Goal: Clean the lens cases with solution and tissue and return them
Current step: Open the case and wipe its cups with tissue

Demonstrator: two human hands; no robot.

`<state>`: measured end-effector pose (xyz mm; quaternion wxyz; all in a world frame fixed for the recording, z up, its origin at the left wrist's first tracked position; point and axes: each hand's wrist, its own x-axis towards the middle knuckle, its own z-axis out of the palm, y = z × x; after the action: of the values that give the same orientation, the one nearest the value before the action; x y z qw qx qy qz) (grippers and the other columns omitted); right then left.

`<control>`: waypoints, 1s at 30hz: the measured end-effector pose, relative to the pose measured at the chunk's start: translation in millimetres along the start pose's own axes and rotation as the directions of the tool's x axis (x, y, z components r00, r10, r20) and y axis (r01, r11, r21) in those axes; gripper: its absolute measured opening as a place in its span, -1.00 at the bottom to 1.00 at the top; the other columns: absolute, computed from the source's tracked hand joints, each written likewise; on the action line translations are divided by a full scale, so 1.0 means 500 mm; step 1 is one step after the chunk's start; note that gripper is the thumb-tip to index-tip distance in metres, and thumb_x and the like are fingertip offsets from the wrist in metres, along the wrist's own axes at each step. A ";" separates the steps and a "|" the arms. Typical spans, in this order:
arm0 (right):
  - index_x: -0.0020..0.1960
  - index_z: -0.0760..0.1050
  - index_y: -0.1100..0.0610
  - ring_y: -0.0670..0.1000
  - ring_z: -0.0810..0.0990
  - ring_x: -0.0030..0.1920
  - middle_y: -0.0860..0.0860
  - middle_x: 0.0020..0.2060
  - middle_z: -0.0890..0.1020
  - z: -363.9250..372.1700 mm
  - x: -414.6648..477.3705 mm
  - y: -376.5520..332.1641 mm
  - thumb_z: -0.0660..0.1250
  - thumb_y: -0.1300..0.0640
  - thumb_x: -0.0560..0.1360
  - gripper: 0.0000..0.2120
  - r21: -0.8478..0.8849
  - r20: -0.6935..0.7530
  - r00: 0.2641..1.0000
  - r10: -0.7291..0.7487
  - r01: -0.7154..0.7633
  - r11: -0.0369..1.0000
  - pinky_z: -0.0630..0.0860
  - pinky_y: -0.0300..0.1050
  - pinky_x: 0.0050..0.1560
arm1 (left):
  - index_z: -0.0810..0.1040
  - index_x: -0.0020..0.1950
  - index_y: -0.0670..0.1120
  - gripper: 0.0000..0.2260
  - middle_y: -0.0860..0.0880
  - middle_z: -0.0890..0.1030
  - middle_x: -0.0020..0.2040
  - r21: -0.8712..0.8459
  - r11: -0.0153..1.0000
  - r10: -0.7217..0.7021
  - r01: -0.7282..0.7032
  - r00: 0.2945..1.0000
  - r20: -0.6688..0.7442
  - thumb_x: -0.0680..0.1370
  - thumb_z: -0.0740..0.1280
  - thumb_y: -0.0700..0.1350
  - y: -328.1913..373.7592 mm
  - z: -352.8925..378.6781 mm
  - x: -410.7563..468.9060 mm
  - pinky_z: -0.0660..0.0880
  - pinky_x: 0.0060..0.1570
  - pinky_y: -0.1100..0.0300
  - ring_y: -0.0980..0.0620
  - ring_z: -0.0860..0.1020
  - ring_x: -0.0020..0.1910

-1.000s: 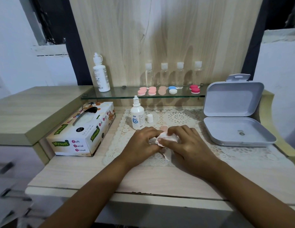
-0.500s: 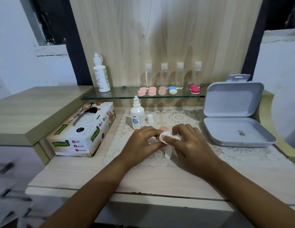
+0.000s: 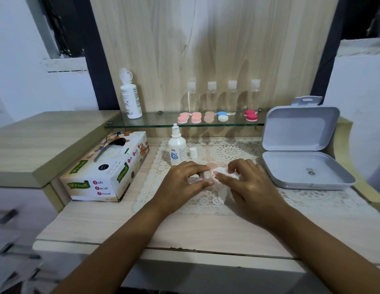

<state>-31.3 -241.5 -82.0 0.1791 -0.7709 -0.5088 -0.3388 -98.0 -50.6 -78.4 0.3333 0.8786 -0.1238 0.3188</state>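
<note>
Pale wooden counter (image 3: 206,228) with a lace mat (image 3: 227,149) spread on it, and both hands working over the middle of that mat. On my feed the change over the last second is small but useful. A second ago the tissue (image 3: 219,172) covered the lens case (image 3: 206,175) completely; now the pink case shows between the hands.

The left hand (image 3: 180,179) pinches the case just above the mat, fingers (image 3: 197,169) curled over its top and thumb beneath. The right hand (image 3: 250,185) has slid a little rightward. Its fingers (image 3: 241,166) are bunched on the wadded tissue, pressing it against the case's right end, and a loose tail of tissue hangs down to the mat. I read that as the wipe having moved from one part of the case to another, so this case looks well into its cleaning rather than just begun.

A second pink piece (image 3: 211,165) lies on the mat just behind the hands; whether it is a lid or the other half, I cannot tell. The solution bottle (image 3: 176,148) stands uncapped near the left hand, with its cap (image 3: 193,153) just beside it. The other cases (image 3: 195,118) sit in a row on the glass shelf (image 3: 155,122), so the return step is still ahead for this one.
</note>
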 end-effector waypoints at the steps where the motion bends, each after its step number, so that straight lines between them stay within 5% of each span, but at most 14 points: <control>1: 0.14 0.55 0.09 0.11 0.46 -0.16 0.15 -0.09 0.51 -0.003 -0.001 0.002 0.21 0.16 0.42 -0.68 -0.001 -0.007 1.000 0.021 -0.021 1.000 0.34 -0.10 -0.22 | 0.64 0.08 -0.11 -0.70 0.12 0.61 -0.12 0.001 1.000 -0.009 0.009 1.000 -0.004 0.38 0.50 -0.07 -0.001 -0.001 0.000 0.46 -0.03 0.31 0.19 0.55 -0.08; 6: 0.14 0.58 0.10 0.10 0.47 -0.15 0.15 -0.09 0.53 -0.012 -0.001 -0.009 0.15 0.12 0.43 -0.64 0.013 0.044 0.999 0.004 -0.004 1.000 0.36 -0.09 -0.20 | 0.64 0.09 -0.08 -0.69 0.12 0.60 -0.13 0.004 1.000 0.003 -0.003 1.000 -0.015 0.38 0.46 -0.04 -0.002 -0.003 0.000 0.45 -0.02 0.30 0.19 0.55 -0.08; 10: 0.16 0.56 0.11 0.11 0.46 -0.14 0.15 -0.08 0.51 -0.003 -0.003 0.005 0.32 0.16 0.40 -0.68 0.023 0.006 0.999 0.036 -0.036 0.999 0.39 -0.08 -0.20 | 0.62 0.10 -0.03 -0.70 0.11 0.61 -0.15 -0.027 1.000 -0.006 0.005 0.999 -0.034 0.38 0.47 -0.06 -0.004 -0.003 -0.001 0.44 -0.01 0.34 0.20 0.54 -0.09; 19: 0.19 0.55 0.17 0.15 0.50 -0.16 0.18 -0.09 0.51 -0.008 -0.003 0.004 0.13 0.17 0.46 -0.63 0.110 0.014 1.000 0.027 -0.028 0.994 0.45 -0.06 -0.21 | 0.55 0.11 0.11 -0.69 0.19 0.58 -0.13 -0.041 0.999 0.004 -0.006 0.999 -0.053 0.40 0.47 -0.07 -0.003 -0.005 0.000 0.43 0.00 0.36 0.23 0.54 -0.08; 23: 0.21 0.52 0.23 0.04 0.45 -0.16 0.13 -0.10 0.46 0.003 0.001 0.009 0.19 0.23 0.48 -0.66 0.221 -0.008 0.994 0.110 -0.106 0.969 0.41 -0.20 -0.14 | 0.55 0.12 0.11 -0.69 0.19 0.58 -0.13 -0.049 0.999 0.011 -0.014 0.998 -0.059 0.40 0.46 -0.07 -0.001 -0.002 -0.001 0.46 0.01 0.29 0.20 0.55 -0.07; 26: 0.16 0.54 0.26 -0.14 0.42 -0.16 0.03 -0.12 0.44 0.005 0.005 0.007 0.25 0.27 0.48 -0.73 0.370 0.022 0.983 0.182 -0.178 0.912 0.29 -0.50 -0.09 | 0.56 0.13 0.09 -0.67 0.22 0.58 -0.10 -0.046 0.998 0.033 -0.036 0.997 -0.072 0.40 0.47 -0.08 0.000 0.001 0.000 0.46 0.00 0.30 0.22 0.55 -0.06; 30: 0.07 0.59 0.25 -0.31 0.49 -0.12 -0.14 -0.17 0.49 0.005 0.012 0.005 0.33 0.24 0.48 -0.81 0.506 0.111 0.944 0.309 -0.322 0.800 0.31 -0.54 -0.11 | 0.58 0.14 0.05 -0.69 0.15 0.59 -0.13 -0.055 0.998 0.022 -0.025 0.998 -0.052 0.40 0.47 -0.09 -0.004 0.003 -0.003 0.46 0.00 0.31 0.21 0.55 -0.08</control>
<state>-26.4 -237.0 -79.4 0.4275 -0.7717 -0.4477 -0.1462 -97.5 -50.0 -81.0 0.3570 0.8590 -0.1345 0.3414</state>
